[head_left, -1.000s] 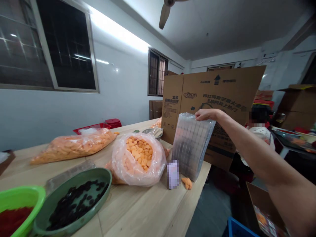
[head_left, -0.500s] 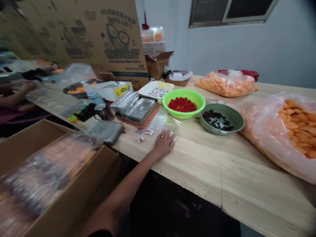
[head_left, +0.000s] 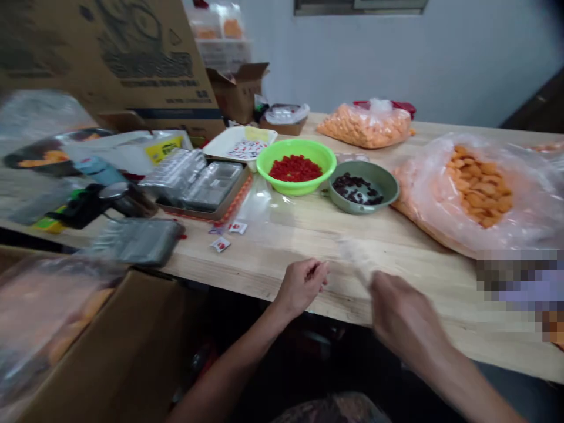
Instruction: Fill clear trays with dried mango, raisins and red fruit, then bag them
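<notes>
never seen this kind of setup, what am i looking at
No machine here: a person is working bare-handed, and every picture comes from a camera worn on the head, looking forward and down. The right hand holds a blurred clear thing over the table; the left hand is curled, and whether it holds anything is unclear. On the table sit a bright green bowl of red pieces, a duller green bowl of dark pieces and an open bag of orange pieces.
</notes>
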{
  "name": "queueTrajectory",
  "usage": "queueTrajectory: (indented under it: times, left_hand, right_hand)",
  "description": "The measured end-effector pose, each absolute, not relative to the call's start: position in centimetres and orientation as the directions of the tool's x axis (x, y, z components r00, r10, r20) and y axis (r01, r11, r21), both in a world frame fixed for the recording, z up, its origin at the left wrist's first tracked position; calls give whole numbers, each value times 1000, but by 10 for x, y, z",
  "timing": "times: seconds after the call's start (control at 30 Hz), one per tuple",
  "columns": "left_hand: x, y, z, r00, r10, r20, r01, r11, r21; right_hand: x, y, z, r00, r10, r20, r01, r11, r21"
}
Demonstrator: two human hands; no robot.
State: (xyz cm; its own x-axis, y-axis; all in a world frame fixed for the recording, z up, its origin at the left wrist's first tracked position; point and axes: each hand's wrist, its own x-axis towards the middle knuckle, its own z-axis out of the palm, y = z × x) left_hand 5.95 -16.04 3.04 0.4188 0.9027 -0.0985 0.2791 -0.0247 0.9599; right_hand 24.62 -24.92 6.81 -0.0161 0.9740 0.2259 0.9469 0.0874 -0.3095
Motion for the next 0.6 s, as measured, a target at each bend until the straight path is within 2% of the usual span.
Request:
queueTrajectory:
  times: [0.07, 0.13, 0.2, 0.27, 0.4, 0.5, 0.6]
  left_hand:
    - [71, -180, 24, 467, 834, -295, 77, 295, 953]
    - [77, -185, 14, 467, 808, -359, -64, 436, 898]
    - [79, -182, 4, 449, 811, -374, -135, 476, 869]
    - [80, -177, -5, 432, 809, -399, -153, 502, 851]
    - [83, -174, -11, 435, 799, -415, -142, 516, 845]
    - [85, -176, -9, 438, 798, -414, -132, 512, 849]
    - [86, -176, -9, 438, 791, -427, -123, 524, 843]
  right_hand:
    - [234, -244, 54, 42, 993, 109, 906, 8, -423]
    - [224, -228, 41, 60, 998, -35, 817, -69, -572]
    - [219, -212, 34, 35, 991, -127, 746, -110, -657]
    - [219, -204, 34, -16, 984, -178, 715, -113, -690]
    - [227, -206, 38, -72, 961, -267, 747, -125, -653]
    - [232, -205, 35, -63, 961, -270, 784, -120, -609]
    - [239, -200, 25, -83, 964, -254, 751, -107, -651]
